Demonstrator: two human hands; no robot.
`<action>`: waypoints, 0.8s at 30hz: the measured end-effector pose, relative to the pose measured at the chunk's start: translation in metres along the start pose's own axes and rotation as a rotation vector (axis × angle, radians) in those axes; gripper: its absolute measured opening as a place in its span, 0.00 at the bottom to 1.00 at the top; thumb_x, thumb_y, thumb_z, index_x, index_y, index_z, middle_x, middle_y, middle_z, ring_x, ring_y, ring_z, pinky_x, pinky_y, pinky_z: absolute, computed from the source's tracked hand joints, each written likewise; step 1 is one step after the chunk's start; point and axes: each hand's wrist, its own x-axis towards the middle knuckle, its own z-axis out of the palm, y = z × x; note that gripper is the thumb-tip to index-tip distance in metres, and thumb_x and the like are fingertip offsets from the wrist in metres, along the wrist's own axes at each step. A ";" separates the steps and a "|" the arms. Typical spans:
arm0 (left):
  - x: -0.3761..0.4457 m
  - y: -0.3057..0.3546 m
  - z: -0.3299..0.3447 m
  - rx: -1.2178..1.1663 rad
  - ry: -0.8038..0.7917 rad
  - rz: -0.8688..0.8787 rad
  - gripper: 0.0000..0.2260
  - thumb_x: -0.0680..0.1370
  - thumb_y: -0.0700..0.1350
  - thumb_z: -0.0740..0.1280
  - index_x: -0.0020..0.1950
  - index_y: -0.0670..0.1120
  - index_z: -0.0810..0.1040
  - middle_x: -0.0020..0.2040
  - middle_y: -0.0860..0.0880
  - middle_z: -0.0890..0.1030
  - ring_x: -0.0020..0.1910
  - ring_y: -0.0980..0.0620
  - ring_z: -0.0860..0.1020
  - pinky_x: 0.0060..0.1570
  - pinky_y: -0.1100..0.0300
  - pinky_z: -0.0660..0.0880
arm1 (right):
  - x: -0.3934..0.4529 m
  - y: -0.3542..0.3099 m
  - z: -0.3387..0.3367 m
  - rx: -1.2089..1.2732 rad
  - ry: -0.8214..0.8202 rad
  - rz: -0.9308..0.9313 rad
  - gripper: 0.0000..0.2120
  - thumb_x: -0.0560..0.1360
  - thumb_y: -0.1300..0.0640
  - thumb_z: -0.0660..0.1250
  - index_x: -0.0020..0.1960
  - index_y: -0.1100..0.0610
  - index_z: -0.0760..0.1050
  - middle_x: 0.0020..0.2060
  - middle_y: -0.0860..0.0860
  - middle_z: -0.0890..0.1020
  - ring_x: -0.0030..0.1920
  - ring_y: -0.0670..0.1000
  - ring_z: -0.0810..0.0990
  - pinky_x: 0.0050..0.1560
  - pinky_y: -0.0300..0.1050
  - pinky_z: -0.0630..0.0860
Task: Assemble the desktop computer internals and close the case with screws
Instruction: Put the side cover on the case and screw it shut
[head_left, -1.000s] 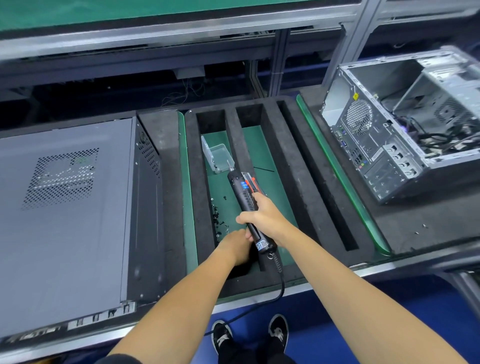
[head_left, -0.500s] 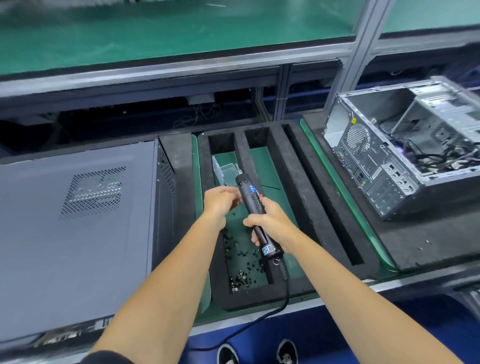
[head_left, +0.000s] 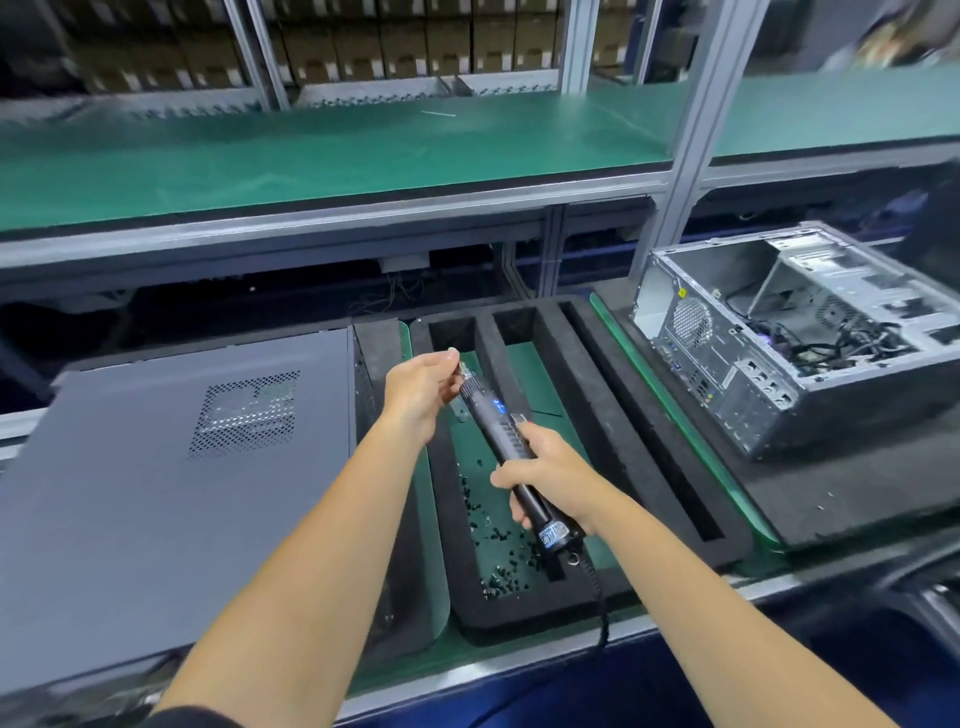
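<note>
1. The right hand (head_left: 550, 480) wraps its grip round the electric screwdriver (head_left: 511, 454), tip raised forward.
2. The left hand (head_left: 423, 387) pinches at the bit, probably seating a screw; none is discernible.
3. The loose screws (head_left: 493, 540) lie below both grips; the closed case (head_left: 171, 483) sits left.
4. Half a second earlier, both hands were lower over the tray.

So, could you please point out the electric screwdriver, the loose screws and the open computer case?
electric screwdriver (head_left: 498, 428): head view, on its black barrel.
loose screws (head_left: 501, 538): head view, mid-pile in the foam tray.
open computer case (head_left: 748, 384): head view, on its rear panel.
</note>
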 end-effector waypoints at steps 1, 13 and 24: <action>-0.004 0.002 -0.002 0.014 -0.006 0.003 0.05 0.77 0.39 0.70 0.49 0.37 0.80 0.37 0.46 0.80 0.28 0.57 0.76 0.31 0.66 0.75 | -0.006 0.001 0.002 -0.013 0.000 -0.003 0.17 0.74 0.63 0.69 0.54 0.47 0.68 0.47 0.59 0.76 0.30 0.55 0.77 0.30 0.48 0.77; -0.091 0.017 -0.043 0.172 -0.035 0.082 0.11 0.78 0.43 0.69 0.37 0.40 0.78 0.26 0.51 0.78 0.24 0.57 0.74 0.27 0.67 0.74 | -0.075 0.006 0.032 -0.087 -0.109 -0.031 0.15 0.68 0.59 0.70 0.50 0.57 0.67 0.34 0.53 0.75 0.28 0.55 0.77 0.28 0.45 0.75; -0.155 0.013 -0.086 0.063 -0.085 -0.018 0.09 0.79 0.45 0.67 0.40 0.44 0.79 0.33 0.49 0.82 0.22 0.59 0.73 0.23 0.67 0.71 | -0.130 0.016 0.096 -0.060 -0.080 -0.071 0.12 0.70 0.61 0.69 0.48 0.55 0.67 0.31 0.53 0.75 0.27 0.54 0.75 0.27 0.45 0.74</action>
